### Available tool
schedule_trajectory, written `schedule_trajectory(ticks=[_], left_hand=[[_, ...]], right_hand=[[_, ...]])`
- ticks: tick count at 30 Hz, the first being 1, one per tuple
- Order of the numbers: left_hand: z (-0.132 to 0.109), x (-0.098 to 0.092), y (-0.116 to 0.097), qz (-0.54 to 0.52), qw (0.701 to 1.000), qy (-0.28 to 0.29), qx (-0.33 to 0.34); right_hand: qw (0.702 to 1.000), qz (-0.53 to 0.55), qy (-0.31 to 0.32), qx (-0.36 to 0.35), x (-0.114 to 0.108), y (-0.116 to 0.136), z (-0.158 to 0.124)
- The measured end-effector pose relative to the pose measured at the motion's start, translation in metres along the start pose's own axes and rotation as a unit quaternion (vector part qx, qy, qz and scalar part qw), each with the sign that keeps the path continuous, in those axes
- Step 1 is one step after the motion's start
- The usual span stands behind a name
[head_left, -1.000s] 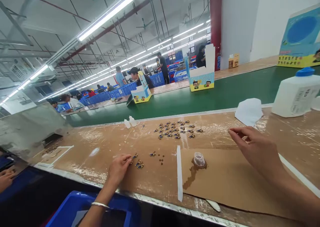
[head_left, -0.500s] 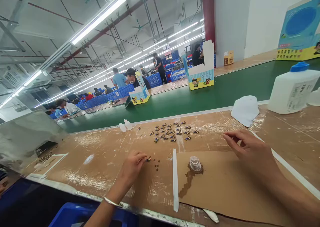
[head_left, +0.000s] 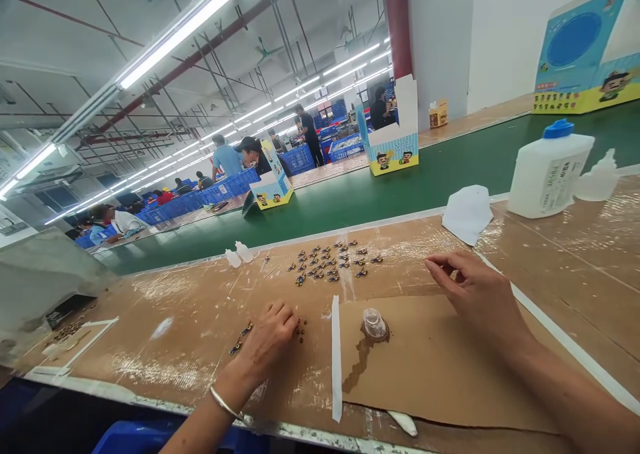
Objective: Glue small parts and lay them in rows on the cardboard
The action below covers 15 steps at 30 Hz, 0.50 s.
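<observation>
My left hand (head_left: 267, 342) rests on the cardboard-covered bench (head_left: 190, 307) with its fingers curled down over some tiny brown beads (head_left: 301, 329); what it pinches, if anything, is hidden. Two small blue-and-gold figures (head_left: 241, 338) lie just left of it. My right hand (head_left: 473, 294) hovers low over the bench at the right, thumb and forefinger pinched together, with nothing visible between them. A small clear cup (head_left: 374, 324) stands in a brown stain between the hands. A cluster of several tiny figures (head_left: 330, 264) lies farther back.
A white jug with a blue cap (head_left: 545, 171) and a white cloth (head_left: 467, 213) sit at the back right. Two small dropper bottles (head_left: 238, 254) stand at the bench's far edge. Behind runs a green conveyor (head_left: 380, 194) carrying printed boxes (head_left: 393, 144). Other workers sit beyond.
My left hand slid right from the small figures to the brown beads and now covers them. My right hand stayed pinched and nearly still. The camera turned slightly.
</observation>
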<state>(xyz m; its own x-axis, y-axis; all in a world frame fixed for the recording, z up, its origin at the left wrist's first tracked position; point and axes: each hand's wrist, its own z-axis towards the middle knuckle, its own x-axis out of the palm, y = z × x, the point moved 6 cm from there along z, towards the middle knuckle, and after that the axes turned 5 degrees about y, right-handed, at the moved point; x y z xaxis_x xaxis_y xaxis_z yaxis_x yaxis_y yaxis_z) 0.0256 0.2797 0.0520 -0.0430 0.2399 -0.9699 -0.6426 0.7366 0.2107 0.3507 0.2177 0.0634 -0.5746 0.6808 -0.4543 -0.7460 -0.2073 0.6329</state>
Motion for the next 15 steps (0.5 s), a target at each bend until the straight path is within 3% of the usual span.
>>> schedule_trajectory(ticks=[15], left_hand=[[-0.0016, 0.0069, 0.0081, -0.008, 0.999, -0.038, 0.005]], right_hand=[[1.000, 0.011, -0.003, 0.007, 0.0005, -0.0044, -0.0013]])
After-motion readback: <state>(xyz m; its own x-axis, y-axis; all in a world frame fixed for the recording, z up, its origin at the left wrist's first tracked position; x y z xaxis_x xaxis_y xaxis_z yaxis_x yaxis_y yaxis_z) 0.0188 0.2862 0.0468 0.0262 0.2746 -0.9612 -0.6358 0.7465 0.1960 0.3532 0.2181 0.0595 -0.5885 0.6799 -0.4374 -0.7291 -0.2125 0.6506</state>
